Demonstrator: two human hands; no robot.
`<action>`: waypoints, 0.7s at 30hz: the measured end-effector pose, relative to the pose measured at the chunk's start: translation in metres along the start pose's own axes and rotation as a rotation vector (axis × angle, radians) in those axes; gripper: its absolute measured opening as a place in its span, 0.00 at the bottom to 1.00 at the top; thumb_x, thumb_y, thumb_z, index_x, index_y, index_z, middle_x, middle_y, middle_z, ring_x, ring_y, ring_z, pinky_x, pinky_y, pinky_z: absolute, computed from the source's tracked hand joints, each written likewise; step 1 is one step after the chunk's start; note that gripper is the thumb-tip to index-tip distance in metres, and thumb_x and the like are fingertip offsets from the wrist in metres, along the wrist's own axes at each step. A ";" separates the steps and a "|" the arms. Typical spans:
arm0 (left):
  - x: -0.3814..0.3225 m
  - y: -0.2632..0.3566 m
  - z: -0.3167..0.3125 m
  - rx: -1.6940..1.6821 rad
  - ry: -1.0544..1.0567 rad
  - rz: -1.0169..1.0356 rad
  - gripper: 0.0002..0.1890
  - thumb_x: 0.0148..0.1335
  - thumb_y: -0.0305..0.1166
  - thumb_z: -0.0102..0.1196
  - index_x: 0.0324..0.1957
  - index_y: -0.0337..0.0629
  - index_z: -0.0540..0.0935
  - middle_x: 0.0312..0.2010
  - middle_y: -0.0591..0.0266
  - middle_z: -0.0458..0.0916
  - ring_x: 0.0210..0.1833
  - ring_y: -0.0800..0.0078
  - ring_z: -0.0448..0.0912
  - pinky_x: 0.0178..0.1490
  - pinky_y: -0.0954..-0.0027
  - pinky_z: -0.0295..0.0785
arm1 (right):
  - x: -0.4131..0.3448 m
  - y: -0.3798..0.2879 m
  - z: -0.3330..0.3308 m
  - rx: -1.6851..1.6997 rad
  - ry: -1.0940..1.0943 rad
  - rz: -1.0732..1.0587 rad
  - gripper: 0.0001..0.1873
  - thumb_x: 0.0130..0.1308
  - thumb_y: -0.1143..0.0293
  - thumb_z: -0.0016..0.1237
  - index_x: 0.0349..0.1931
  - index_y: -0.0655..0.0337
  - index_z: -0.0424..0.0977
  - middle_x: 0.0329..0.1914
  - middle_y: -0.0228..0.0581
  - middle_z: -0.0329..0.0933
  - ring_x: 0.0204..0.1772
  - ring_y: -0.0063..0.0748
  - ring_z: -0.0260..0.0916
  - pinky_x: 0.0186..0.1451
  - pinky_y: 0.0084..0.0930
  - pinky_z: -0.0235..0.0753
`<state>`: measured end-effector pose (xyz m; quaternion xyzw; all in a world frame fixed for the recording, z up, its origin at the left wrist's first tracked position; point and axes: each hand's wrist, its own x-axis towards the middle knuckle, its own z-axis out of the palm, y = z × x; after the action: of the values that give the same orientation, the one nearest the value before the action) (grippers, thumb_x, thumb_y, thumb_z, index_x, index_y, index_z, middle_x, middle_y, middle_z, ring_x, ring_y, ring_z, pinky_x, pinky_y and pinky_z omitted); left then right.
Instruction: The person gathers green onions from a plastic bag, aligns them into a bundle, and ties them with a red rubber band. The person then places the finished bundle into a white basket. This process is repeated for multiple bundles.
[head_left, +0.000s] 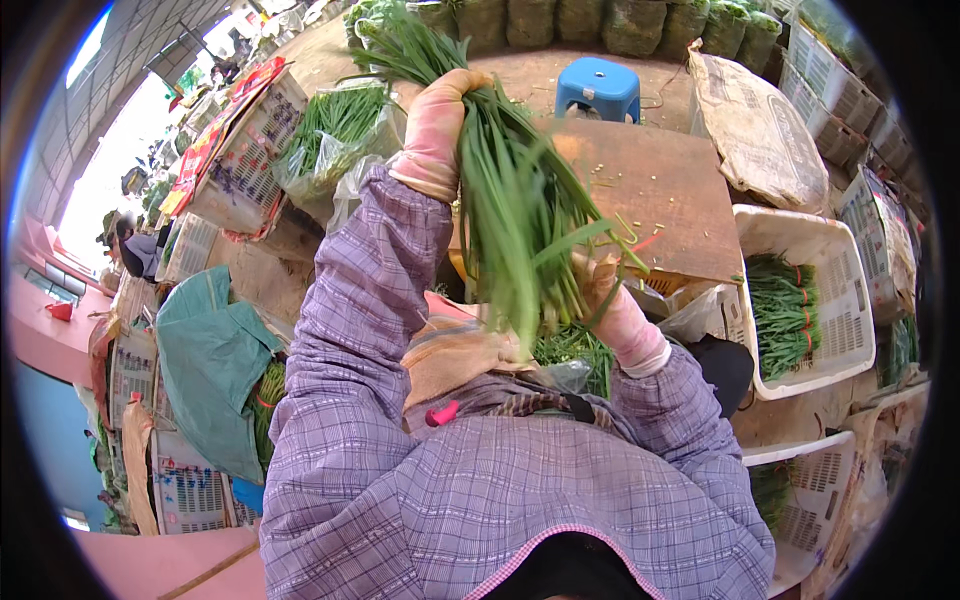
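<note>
My left hand (442, 112), in a stained pink and cream glove, grips a bunch of long flat green leaves (506, 202) that look like garlic chives. The bunch hangs down over my lap, and its lower part is blurred. My right hand (611, 304), gloved alike, is at the lower right of the bunch against the stalk ends. Leaves cover some of its fingers, so its hold is unclear. Beyond the bunch stands a brown wooden board or tabletop (660, 187) with small stem scraps on it. Loose greens (577, 352) lie below my hands.
A white plastic crate (851, 330) at the right holds banded green bundles (780, 315). A blue stool (598, 82) is beyond the board. At the left are a bag of leaves (337, 135), a green cloth (206, 360) and stacked crates (247, 172). Full sacks (577, 19) line the back.
</note>
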<state>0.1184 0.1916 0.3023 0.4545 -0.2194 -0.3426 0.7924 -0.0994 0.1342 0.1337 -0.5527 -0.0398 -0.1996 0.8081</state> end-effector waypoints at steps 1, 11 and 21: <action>0.001 -0.001 0.002 -0.103 -0.019 -0.133 0.09 0.64 0.27 0.53 0.39 0.29 0.80 0.25 0.55 0.82 0.23 0.65 0.82 0.29 0.67 0.81 | -0.001 0.003 -0.001 -0.006 -0.026 0.040 0.37 0.77 0.41 0.28 0.71 0.63 0.59 0.65 0.40 0.71 0.64 0.31 0.68 0.67 0.32 0.68; 0.001 -0.022 -0.001 0.232 0.096 0.101 0.09 0.63 0.32 0.56 0.32 0.35 0.82 0.24 0.59 0.82 0.20 0.69 0.79 0.26 0.71 0.78 | -0.018 0.005 0.004 0.343 -0.012 0.292 0.54 0.51 0.17 0.38 0.63 0.58 0.68 0.48 0.39 0.80 0.36 0.30 0.78 0.32 0.23 0.77; 0.042 -0.003 -0.062 0.199 0.240 0.247 0.06 0.58 0.28 0.62 0.30 0.34 0.84 0.25 0.59 0.84 0.22 0.70 0.81 0.26 0.70 0.77 | -0.064 0.047 -0.006 -0.307 0.097 0.473 0.14 0.74 0.62 0.46 0.38 0.63 0.80 0.22 0.28 0.76 0.23 0.16 0.67 0.26 0.15 0.66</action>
<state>0.1860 0.1942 0.2707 0.5381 -0.2101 -0.1626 0.7999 -0.1420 0.1617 0.0717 -0.6522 0.1596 -0.0352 0.7402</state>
